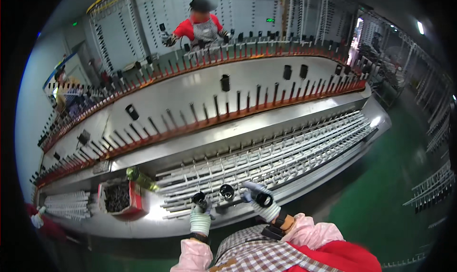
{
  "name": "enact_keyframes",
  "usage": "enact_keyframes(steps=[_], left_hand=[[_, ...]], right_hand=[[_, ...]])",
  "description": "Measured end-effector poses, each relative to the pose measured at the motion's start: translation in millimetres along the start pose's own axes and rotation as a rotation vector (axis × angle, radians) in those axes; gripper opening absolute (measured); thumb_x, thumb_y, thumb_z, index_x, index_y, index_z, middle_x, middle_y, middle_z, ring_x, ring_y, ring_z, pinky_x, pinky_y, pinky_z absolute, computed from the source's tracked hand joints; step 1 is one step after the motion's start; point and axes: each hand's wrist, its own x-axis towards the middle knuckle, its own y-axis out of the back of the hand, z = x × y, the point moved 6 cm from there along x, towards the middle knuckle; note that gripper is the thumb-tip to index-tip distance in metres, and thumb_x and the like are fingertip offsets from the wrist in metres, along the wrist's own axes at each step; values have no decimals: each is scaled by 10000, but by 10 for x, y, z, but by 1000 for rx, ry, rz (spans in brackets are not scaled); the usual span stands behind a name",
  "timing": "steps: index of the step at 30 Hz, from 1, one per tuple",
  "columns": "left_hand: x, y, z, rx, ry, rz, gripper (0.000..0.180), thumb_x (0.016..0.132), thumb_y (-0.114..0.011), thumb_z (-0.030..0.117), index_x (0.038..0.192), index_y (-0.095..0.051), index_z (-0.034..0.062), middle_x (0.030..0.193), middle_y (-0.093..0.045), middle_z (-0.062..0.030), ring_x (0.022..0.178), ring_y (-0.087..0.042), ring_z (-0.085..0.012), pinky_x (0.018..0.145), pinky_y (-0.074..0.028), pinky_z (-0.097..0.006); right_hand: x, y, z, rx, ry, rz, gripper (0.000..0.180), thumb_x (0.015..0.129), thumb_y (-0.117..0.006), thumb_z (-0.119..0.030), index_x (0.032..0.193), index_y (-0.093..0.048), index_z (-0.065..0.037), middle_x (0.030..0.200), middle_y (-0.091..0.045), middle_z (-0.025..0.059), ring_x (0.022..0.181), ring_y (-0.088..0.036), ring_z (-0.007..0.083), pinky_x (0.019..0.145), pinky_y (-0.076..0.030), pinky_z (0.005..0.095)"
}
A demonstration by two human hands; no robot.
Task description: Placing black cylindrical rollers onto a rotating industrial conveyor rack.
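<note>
My gloved left hand (pixel 200 218) is closed round a short black hollow cylinder (pixel 199 197), its open end up. In my gloved right hand (pixel 261 206) another black cylinder (pixel 264 200) rests against the palm, with the fingers curled partly round it; the fingertips reach leftward. Between the two hands a third black cylinder (pixel 227 192) stands on a white rack, its hollow mouth facing up. Beneath and beyond the hands lie long white hanging racks (pixel 266 155) with many short pegs, laid side by side on the metal bench.
A red box (pixel 138 201) of small dark pieces stands left of the racks, beside a yellow-green bottle (pixel 141 178). More white racks (pixel 66 204) lie at far left. Beyond, upright pegs on a curved conveyor (pixel 223 116) carry black parts. Across it stands a co-worker (pixel 203 31).
</note>
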Motion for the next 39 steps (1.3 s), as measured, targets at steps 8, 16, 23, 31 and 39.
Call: enact_keyframes(steps=[8,16,23,31,39], left_hand=[[-103,-223,272,-96,135,-136,211,868,-600,160,1049,-541,69,756,-580,-51,367,-466,-142,319,-381,-266],[-172,212,1114,157,-106,-432,267,866,-588,208,1026,-560,-4,883,-624,-113,518,-610,-182,400,-460,-260],[634,-655,2929,92,-86,-318,325,874,-577,268,1081,-550,18,897,-642,-103,650,-607,-162,536,-496,-263],[2870,-3159,2517,-161,-168,-128,451,901,-529,192,1304,-345,105,910,-573,-100,577,-572,-182,417,-445,-288],[3206,-2934,2859,-205,-230,332,323,869,-581,333,1035,-561,57,830,-639,-57,388,-471,-163,342,-362,-292]], right_hand=[[-56,484,1012,-101,-490,-81,219,857,-594,-186,1015,-610,-35,745,-643,84,545,-574,166,509,-471,315],[32,684,1301,-419,-427,-257,312,833,-578,-297,1051,-581,-73,768,-640,166,681,-625,309,621,-484,390],[278,1160,355,-180,-274,-778,564,828,-540,-58,1360,-359,-110,1029,-621,150,831,-582,206,726,-481,338],[2113,4021,313,-321,-159,45,300,866,-536,-69,1161,-541,-22,1071,-620,119,978,-582,194,865,-463,297],[3441,5271,722,-422,88,349,475,856,-551,-126,1298,-403,-36,1229,-529,177,1122,-517,293,959,-390,329]])
